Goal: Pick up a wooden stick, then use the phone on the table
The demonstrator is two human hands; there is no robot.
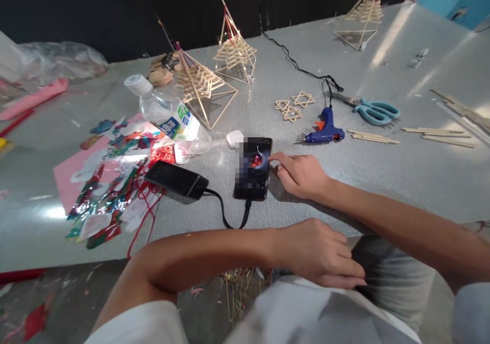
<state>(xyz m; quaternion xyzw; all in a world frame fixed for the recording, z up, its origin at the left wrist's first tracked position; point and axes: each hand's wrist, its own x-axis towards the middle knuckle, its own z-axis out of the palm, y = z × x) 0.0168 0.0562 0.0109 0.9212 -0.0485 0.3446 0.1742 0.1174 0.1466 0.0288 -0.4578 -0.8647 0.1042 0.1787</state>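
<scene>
My right hand [300, 173] rests on the grey table [383, 170], index finger stretched out and touching the right edge of a lit black phone [253, 174]; the other fingers are curled, holding nothing. A black cable runs from the phone to a black power bank [176, 179] on its left. My left hand [319, 254] lies palm down on my lap below the table edge, fingers together and loosely extended, holding nothing. A small white earbud case [235, 139] sits just beyond the phone.
A clear water bottle [168, 114] lies on its side near scraps of coloured paper [111, 180]. Three stick pyramids [234, 48] stand at the back. A blue glue gun [325, 128], teal scissors [373, 110], star shapes [293, 106] and loose sticks [436, 134] lie to the right.
</scene>
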